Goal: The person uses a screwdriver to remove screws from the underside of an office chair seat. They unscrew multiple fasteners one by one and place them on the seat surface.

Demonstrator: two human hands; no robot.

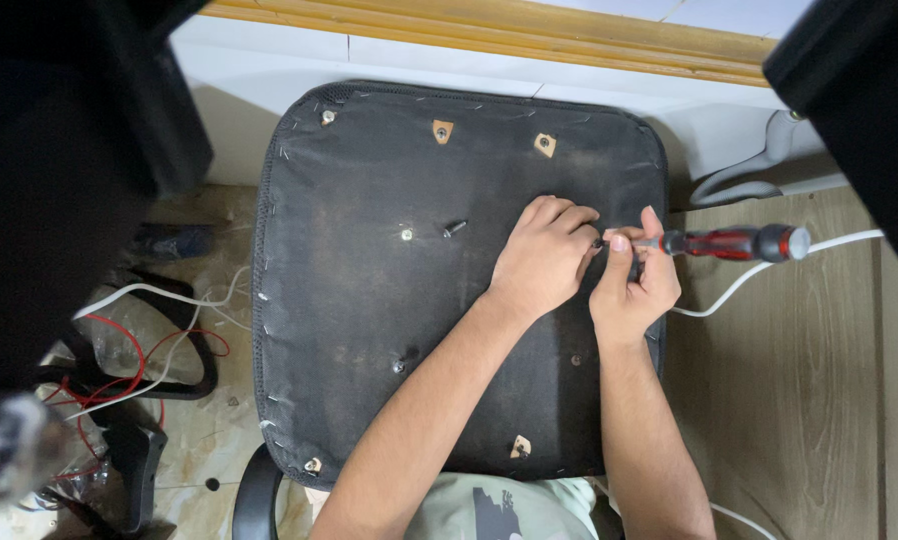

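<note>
The person is working on the underside of a black chair seat that is lying flat and upside down in front of them. The left hand is resting on the seat with its fingers curled in tight near the tip of a screwdriver, and it looks like it is pinching something small there, maybe a screw, but the bit itself is hidden, so I cannot tell for sure. The right hand is closing its fingers around the metal shaft of the screwdriver, whose red and black handle is sticking out to the right, lying almost flat. It looks like the step in hand is lining up the tip with a screw at the right side of the seat. The next move likely needs the tool tipped up straighter and the tip sitting snug before any turning. A loose black bolt is lying near the middle of the seat, and another dark bolt is standing lower down. A white cable is running under the handle and could be getting in the way. Red wires are lying on the floor at the left, well apart.
</note>
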